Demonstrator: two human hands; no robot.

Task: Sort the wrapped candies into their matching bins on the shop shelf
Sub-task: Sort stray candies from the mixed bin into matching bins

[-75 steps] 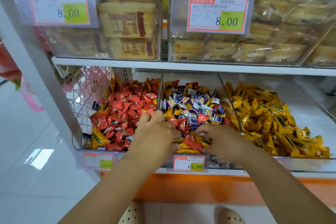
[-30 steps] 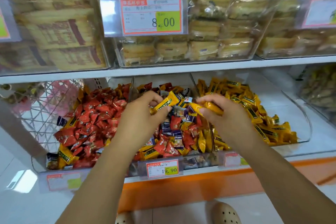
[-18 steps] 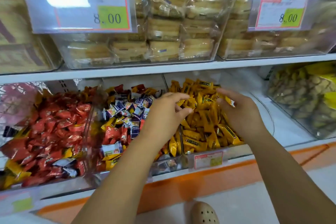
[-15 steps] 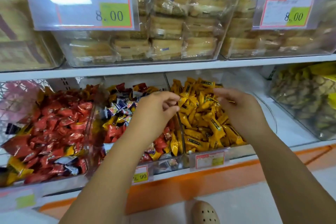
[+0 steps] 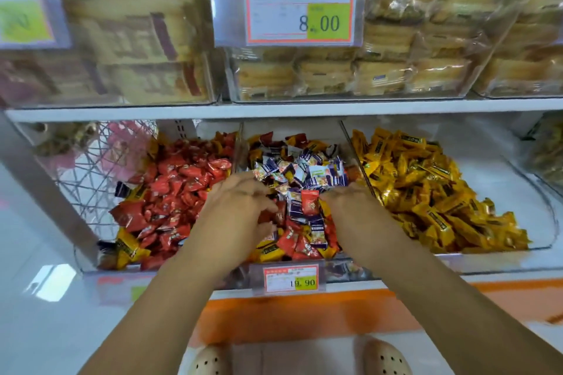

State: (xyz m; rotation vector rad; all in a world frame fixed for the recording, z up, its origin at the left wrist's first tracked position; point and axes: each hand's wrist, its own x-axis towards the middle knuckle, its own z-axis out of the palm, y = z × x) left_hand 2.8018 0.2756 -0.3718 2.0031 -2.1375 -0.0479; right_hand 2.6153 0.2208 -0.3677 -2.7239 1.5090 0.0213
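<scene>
Hands in the middle bin
My left hand lies loose on mixed candies; my right hand touches a red candy, grip unclear

left hand and right hand moved off yellow bin, now both at front edge of middle bin on mixed candies

One view on record: head-worn, wide-angle. It faces the shop shelf head-on, pitched downward, close enough that left hand and right hand, entering from the bottom edge, meet over the middle bin at centre frame. Upper bins fill the top — shoes the bottom edge. Left margin blurred.
</scene>
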